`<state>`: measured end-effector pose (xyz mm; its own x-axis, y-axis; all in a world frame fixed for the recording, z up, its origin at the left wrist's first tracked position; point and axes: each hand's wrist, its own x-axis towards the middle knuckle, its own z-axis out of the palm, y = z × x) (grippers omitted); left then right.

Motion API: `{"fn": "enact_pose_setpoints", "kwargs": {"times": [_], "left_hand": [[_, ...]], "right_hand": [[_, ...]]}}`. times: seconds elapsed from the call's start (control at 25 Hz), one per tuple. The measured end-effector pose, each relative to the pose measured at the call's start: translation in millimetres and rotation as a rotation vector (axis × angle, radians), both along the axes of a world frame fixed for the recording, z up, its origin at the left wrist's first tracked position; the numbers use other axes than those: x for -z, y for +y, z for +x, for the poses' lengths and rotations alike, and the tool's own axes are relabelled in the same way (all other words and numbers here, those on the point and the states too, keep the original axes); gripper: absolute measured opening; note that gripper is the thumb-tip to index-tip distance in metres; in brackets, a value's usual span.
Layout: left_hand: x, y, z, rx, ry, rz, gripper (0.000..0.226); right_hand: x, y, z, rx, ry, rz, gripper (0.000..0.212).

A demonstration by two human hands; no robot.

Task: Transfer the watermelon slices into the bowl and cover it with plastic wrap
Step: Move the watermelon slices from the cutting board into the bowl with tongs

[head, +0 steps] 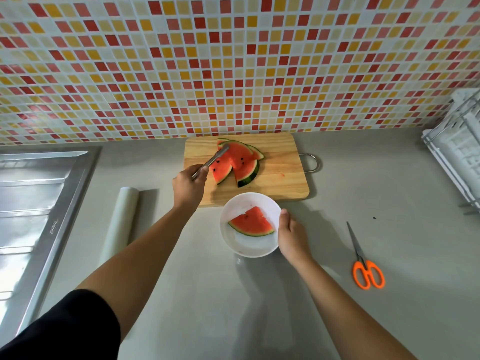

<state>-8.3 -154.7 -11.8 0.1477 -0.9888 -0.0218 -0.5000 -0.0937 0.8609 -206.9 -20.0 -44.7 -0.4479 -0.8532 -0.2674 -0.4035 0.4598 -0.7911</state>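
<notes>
Several watermelon slices [240,162] lie overlapped on a wooden cutting board [280,178] by the tiled wall. My left hand [188,187] grips metal tongs [211,160] whose tips rest on the top of the leftmost slices. A white bowl [233,240] stands in front of the board with one watermelon slice [252,222] inside. My right hand [292,236] holds the bowl's right rim, thumb on the edge. A roll of plastic wrap [122,219] lies on the counter to the left.
Orange-handled scissors [365,263] lie on the grey counter at the right. A steel sink drainboard [33,214] fills the left side. A white wire rack [457,157] stands at the far right. The board's metal handle [311,162] sticks out to the right.
</notes>
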Motion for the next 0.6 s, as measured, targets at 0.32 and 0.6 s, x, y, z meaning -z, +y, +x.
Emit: {"fn": "enact_pose_setpoints", "kwargs": {"times": [0.32, 0.6], "left_hand": [[-11, 30, 15, -0.133, 0.335, 0.107, 0.028], [-18, 108, 47, 0.02, 0.527, 0.225, 0.015]], "right_hand": [[-3, 0, 2, 0.011, -0.037, -0.008, 0.042], [-4, -1, 3, 0.027, -0.093, 0.021, 0.043]]}}
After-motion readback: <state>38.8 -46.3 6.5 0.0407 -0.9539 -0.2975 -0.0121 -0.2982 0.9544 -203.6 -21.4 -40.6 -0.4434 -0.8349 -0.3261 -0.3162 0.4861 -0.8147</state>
